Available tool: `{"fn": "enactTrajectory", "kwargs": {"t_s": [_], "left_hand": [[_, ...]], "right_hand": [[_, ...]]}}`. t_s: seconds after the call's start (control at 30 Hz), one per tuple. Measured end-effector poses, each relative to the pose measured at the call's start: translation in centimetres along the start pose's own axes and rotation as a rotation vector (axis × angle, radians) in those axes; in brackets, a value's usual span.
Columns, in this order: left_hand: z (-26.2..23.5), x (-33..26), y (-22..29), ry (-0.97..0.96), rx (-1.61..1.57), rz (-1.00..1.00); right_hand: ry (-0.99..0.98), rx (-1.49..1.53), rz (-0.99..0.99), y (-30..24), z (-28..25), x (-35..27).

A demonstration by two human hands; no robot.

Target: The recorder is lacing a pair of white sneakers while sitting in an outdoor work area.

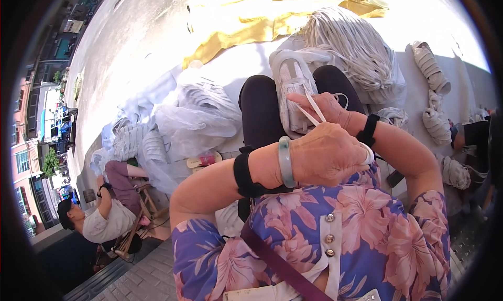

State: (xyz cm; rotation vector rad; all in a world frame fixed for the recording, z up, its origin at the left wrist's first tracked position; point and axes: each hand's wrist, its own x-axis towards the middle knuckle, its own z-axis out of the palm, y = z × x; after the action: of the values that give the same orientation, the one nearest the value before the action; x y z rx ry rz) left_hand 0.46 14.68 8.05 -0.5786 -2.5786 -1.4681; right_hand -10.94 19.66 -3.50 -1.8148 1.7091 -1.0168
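A white and grey sneaker (291, 73) lies across my lap between my knees, toe pointing away from me. Its white shoelace (313, 105) runs up from the eyelets in a taut double strand. My left hand (331, 153), with a pale green bangle at the wrist, is closed in a fist around that lace. White material shows at its far knuckles, and I cannot make out what it is. Beside the shoe's opening, my right hand (326, 108) has its fingers bent against the lace, gripping it. A loop of lace stands out behind this hand.
A big bundle of white laces (356, 44) lies beyond my right knee. Shoes in clear plastic (199, 109) are heaped to the left. Strung shoes (432, 73) lie at the far right, yellow sacking (236, 36) ahead. Another person (107, 217) sits at the left.
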Motion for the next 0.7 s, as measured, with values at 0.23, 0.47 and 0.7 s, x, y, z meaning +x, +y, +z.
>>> {"fn": "enactTrajectory", "kwargs": {"t_s": [0.23, 0.47, 0.7], "left_hand": [[0.2, 0.1, 0.4, -0.016, 0.042, 0.071], [-0.7, 0.4, -0.4, 0.128, 0.321, 0.166], [-2.1, -2.1, -0.5, 0.146, 0.294, 0.02]], "right_hand": [[0.009, 0.058, -0.023, 1.3, 1.2, -0.1], [-0.143, 0.208, 0.135, -1.0, -0.9, -0.5], [-0.084, 0.197, 0.083, -0.7, -5.2, -3.4]]}}
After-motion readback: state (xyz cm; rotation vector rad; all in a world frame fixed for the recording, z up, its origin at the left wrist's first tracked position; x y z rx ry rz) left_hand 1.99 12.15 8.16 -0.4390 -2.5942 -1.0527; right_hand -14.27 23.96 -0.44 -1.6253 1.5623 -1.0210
